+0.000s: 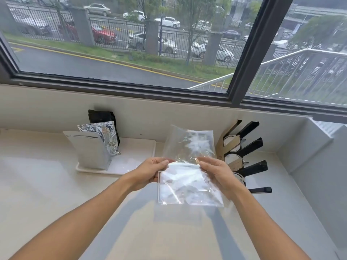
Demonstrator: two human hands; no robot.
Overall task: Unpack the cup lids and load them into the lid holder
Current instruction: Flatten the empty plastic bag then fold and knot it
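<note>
— Clear plastic, thin and glossy: a plastic bag (189, 184) held up above the pale counter (56, 194), creased across the middle, upper part standing up toward the window (131, 44), lower part hanging flat and square.

— Anything inside?

— Cannot tell. Whitish glare and smears across the film, no lid shape clearly made out through it.

— And the grip?

— Pinched at the crease from both sides. Left hand (150, 172) closed on the bag's left edge, thumb on the near face, fingers (163, 163) curled over the fold. Right hand (216, 174) closed on the right edge the same way, fingertips (199, 160) pressing the film at the top of the lower panel. Both hands level with each other, bag stretched between them — lower half drooping below the knuckles, upper half rising past the fingertips.

— Where against the holder?

— Just left of the lid holder (242, 158), which stands at the counter's back right: black prongs angled up and out, round white lids (231, 159) sitting in the slots. Bag apart from it, not touching.

— Anything else on the counter?

— Off to the left, a white tray (116, 168) carrying a plain silver pouch (90, 149), a crumpled foil bag (108, 136) behind it, a black pack (102, 116) against the wall.
</note>
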